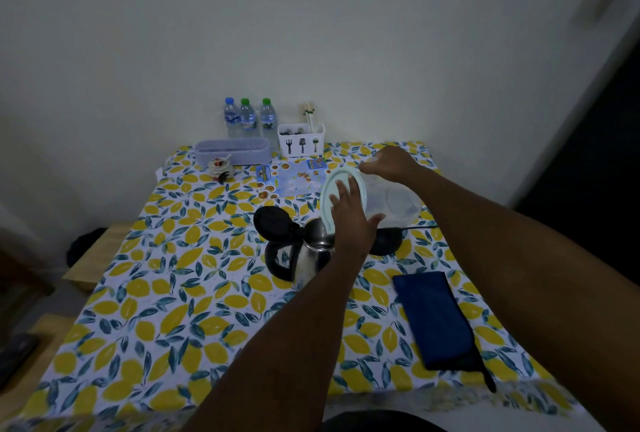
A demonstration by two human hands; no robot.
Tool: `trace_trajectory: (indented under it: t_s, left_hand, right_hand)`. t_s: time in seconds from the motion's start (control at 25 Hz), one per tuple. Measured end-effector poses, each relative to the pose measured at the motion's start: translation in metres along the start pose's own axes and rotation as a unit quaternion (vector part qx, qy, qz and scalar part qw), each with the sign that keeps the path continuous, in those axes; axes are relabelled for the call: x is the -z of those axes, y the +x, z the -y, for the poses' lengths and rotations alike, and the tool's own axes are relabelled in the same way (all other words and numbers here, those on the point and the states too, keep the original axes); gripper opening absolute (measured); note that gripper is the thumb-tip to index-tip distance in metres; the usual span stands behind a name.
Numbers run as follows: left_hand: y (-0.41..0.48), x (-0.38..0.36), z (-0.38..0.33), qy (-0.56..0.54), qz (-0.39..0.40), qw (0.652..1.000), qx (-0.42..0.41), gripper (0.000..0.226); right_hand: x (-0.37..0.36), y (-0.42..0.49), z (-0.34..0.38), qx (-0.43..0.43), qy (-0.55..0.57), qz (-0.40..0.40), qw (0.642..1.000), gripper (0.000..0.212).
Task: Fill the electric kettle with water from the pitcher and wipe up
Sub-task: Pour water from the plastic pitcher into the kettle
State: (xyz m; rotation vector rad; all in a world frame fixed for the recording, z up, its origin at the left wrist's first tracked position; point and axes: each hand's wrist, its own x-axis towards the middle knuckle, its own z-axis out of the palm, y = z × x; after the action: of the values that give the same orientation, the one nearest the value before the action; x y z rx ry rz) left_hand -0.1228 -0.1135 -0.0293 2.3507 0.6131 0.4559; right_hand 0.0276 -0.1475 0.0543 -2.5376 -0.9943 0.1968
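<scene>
A steel electric kettle [310, 258] with a black handle stands mid-table, its black lid [273, 222] flipped open to the left. Above it a clear plastic pitcher [394, 203] is tipped on its side, its pale lid [341, 178] facing the kettle's mouth. My right hand [393, 163] grips the pitcher by its far side. Pressed flat against the pitcher's lid is my left hand [349, 213], fingers spread. A folded dark blue cloth [433, 319] lies on the table to the right. Any water stream is hidden by my left hand.
The black kettle base [386, 241] with its cord sits right of the kettle. At the back wall stand three water bottles [247, 118], a white cutlery holder [300, 140], a grey box [232, 151], a small jar [219, 166] and a leaflet [294, 178]. The lemon-print tablecloth [173, 293] covers the table.
</scene>
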Motion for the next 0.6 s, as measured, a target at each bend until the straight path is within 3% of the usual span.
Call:
trace_trajectory:
  t_s: [0.6]
  left_hand:
    - [-0.002,0.006,-0.003,-0.093,-0.005,0.996,0.005,0.093]
  right_hand:
    - [0.012,0.001,0.013,0.018,-0.034,0.002,0.999,0.053]
